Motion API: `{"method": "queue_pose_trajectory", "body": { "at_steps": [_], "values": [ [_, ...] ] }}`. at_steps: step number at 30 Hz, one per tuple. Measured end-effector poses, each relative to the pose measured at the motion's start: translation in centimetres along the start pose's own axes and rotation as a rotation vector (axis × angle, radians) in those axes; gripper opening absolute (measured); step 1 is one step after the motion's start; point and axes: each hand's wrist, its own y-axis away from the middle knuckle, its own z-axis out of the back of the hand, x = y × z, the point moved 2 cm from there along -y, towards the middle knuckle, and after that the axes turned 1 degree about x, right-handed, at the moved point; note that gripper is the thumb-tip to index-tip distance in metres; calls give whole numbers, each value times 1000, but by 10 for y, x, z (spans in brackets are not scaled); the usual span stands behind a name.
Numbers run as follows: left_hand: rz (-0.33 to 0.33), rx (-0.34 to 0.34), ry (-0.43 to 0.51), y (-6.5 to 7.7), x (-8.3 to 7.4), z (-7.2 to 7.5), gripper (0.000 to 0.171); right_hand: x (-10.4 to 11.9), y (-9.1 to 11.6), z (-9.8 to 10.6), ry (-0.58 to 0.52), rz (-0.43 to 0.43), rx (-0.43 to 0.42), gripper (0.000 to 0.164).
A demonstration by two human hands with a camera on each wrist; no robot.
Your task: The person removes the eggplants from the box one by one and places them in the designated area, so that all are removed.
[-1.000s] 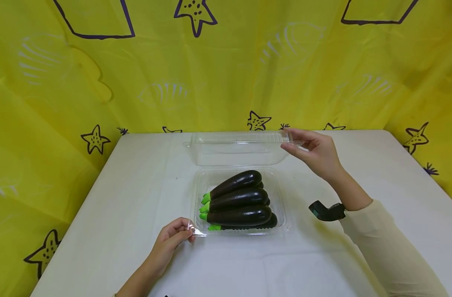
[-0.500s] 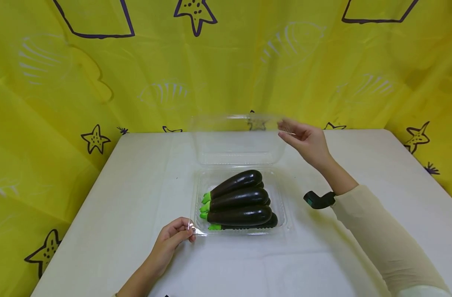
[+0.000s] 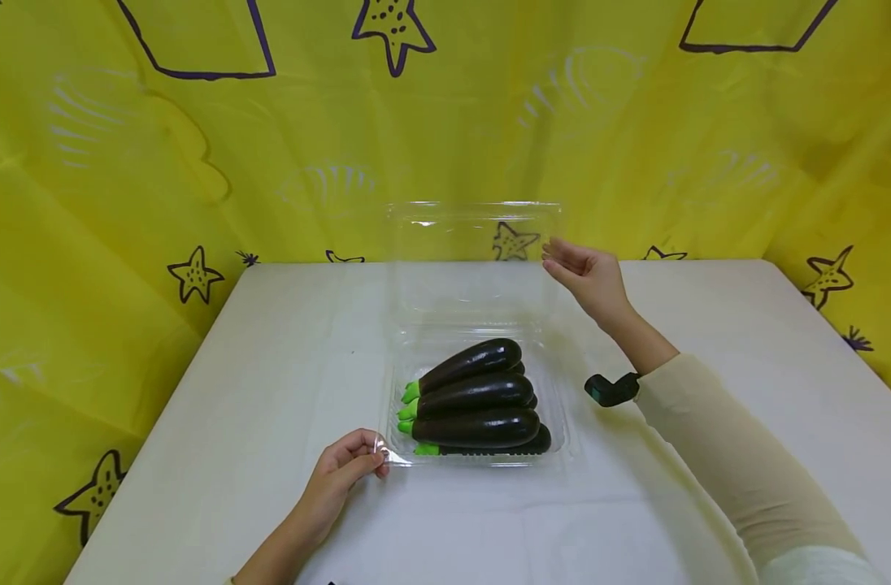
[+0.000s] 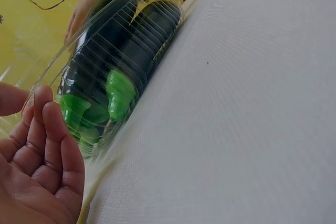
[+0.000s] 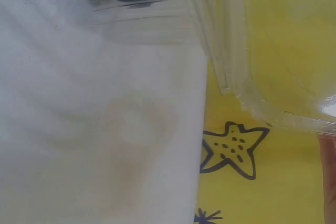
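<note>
A clear plastic clamshell container (image 3: 555, 414) stands on the white table, holding several dark eggplants (image 3: 478, 392) with green stem ends at the left. Its hinged clear lid (image 3: 475, 208) rises nearly upright at the back. My left hand (image 3: 339, 471) pinches the front left corner of the base between thumb and fingers; the left wrist view shows these fingers (image 4: 44, 108) at the rim. At the lid's right edge, my right hand (image 3: 588, 280) holds it between thumb and fingertips. Only a sliver of the right hand (image 5: 329, 177) shows in the right wrist view.
A white cloth covers the table (image 3: 270, 366). Behind it and at both sides hangs a yellow curtain (image 3: 306, 122) with dark starfish drawings. A black wrist device (image 3: 612, 390) sits by the right sleeve.
The lid has swung up from leaning back to nearly upright, with my right hand moving left and slightly up along with it. The left hand has stayed at the container's corner.
</note>
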Motion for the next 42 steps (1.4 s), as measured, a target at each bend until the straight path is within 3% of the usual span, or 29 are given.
{"method": "queue_pose_trajectory", "body": {
  "at_steps": [6, 14, 23, 27, 42],
  "values": [
    [13, -2, 4, 0, 1, 0, 22, -13, 0, -4, -47, -71, -20, 45],
    [2, 4, 4, 0, 1, 1, 22, -28, 0, -9, -5, -201, 52, 50],
    [-10, 6, 1, -1, 4, 2, 20, -42, 3, -11, 39, -283, 109, 48],
    [-13, 9, 3, -1, 4, 2, 21, -47, 6, -11, 3, -328, 145, 48],
    [-7, 8, -1, -1, 3, 2, 21, -62, 11, -12, -36, -354, 153, 47]
  ]
}}
